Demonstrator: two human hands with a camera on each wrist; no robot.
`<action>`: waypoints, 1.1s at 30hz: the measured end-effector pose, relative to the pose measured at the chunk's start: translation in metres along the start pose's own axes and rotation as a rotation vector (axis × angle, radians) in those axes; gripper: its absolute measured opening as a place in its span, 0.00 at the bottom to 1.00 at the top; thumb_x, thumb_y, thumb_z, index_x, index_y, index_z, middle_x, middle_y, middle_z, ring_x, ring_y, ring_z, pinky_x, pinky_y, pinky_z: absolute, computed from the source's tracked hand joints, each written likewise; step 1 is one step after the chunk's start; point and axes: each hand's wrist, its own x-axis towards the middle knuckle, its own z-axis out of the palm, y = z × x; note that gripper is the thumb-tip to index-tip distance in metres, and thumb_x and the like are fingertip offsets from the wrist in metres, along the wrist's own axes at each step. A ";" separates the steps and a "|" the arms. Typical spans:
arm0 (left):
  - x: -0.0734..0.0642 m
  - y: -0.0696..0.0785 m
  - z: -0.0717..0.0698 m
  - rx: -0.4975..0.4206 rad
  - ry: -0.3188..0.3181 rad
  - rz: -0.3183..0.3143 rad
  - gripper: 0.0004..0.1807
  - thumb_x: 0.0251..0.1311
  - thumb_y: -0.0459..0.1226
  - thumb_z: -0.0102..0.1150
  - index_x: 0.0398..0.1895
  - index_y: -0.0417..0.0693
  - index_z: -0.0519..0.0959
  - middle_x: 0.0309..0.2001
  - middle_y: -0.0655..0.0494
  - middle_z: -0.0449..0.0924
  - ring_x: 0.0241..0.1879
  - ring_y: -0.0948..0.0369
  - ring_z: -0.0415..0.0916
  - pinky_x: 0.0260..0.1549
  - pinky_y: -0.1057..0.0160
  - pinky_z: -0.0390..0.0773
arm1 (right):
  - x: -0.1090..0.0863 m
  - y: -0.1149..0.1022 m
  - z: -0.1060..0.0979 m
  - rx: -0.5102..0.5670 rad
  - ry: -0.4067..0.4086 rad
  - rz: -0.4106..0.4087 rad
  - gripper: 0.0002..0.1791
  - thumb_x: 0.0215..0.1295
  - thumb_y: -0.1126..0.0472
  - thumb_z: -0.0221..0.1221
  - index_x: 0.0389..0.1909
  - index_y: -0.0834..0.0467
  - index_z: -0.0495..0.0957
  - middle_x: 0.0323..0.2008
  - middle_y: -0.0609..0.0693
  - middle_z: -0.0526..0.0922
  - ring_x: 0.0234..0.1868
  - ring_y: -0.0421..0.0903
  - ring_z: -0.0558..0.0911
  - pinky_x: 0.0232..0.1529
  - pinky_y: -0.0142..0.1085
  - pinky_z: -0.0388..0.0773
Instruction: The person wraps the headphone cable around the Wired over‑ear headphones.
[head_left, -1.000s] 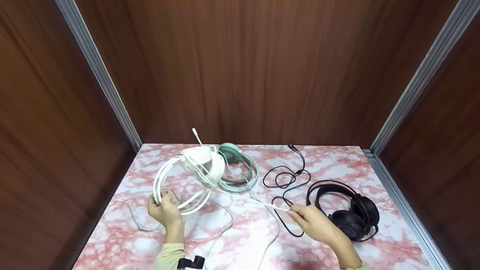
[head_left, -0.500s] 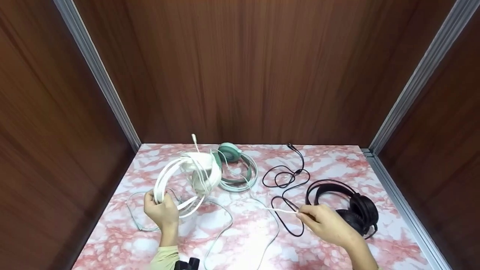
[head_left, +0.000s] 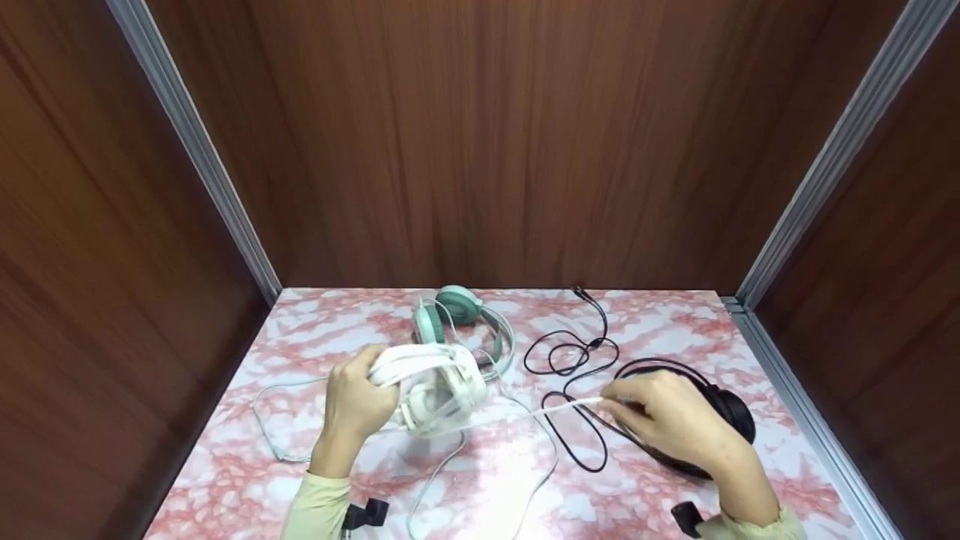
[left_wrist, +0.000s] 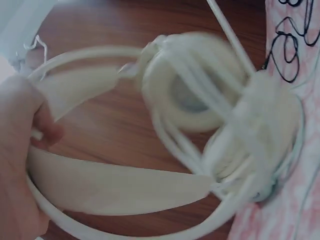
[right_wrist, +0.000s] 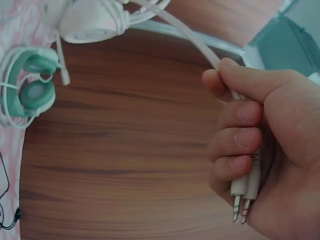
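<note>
Past the left hand (head_left: 356, 397), fingers clamped round the headband (left_wrist: 120, 190), hung the white headset (head_left: 463, 379), apparently anchored against the cable (right_wrist: 187, 33) the right hand (head_left: 671, 412) gripped.

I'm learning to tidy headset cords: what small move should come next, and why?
I'd probably have the right hand carry the white cable another turn round the earcups: its strands already cross them, the left hand grips the white headset, and a free length stretches to the right hand, two plugs poking out.
</note>
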 end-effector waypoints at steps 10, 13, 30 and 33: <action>0.010 0.008 -0.004 -0.441 -0.526 0.038 0.25 0.41 0.19 0.54 0.41 0.49 0.86 0.27 0.66 0.78 0.23 0.68 0.69 0.24 0.69 0.71 | 0.023 0.017 -0.002 0.155 0.187 -0.144 0.04 0.57 0.63 0.69 0.32 0.52 0.85 0.25 0.36 0.80 0.22 0.30 0.73 0.23 0.24 0.71; 0.008 0.001 -0.001 -0.680 -0.619 0.040 0.26 0.41 0.17 0.50 0.43 0.40 0.85 0.28 0.61 0.78 0.23 0.68 0.66 0.23 0.70 0.68 | 0.025 0.022 0.003 0.219 0.155 -0.113 0.05 0.57 0.65 0.68 0.33 0.52 0.85 0.27 0.37 0.82 0.22 0.31 0.74 0.23 0.23 0.72; -0.025 0.004 0.057 -2.132 -0.672 -0.021 0.15 0.59 0.24 0.36 0.38 0.44 0.74 0.18 0.57 0.50 0.14 0.67 0.47 0.17 0.71 0.52 | 0.032 0.020 0.071 0.784 0.238 0.067 0.10 0.58 0.81 0.58 0.36 0.68 0.82 0.22 0.52 0.79 0.12 0.44 0.70 0.11 0.28 0.67; -0.031 0.008 0.065 -2.255 -0.628 -0.122 0.12 0.60 0.27 0.38 0.38 0.45 0.73 0.20 0.57 0.49 0.16 0.67 0.46 0.20 0.74 0.53 | 0.033 0.015 0.091 0.950 0.282 0.164 0.07 0.60 0.78 0.59 0.38 0.69 0.81 0.21 0.51 0.79 0.13 0.39 0.70 0.11 0.26 0.67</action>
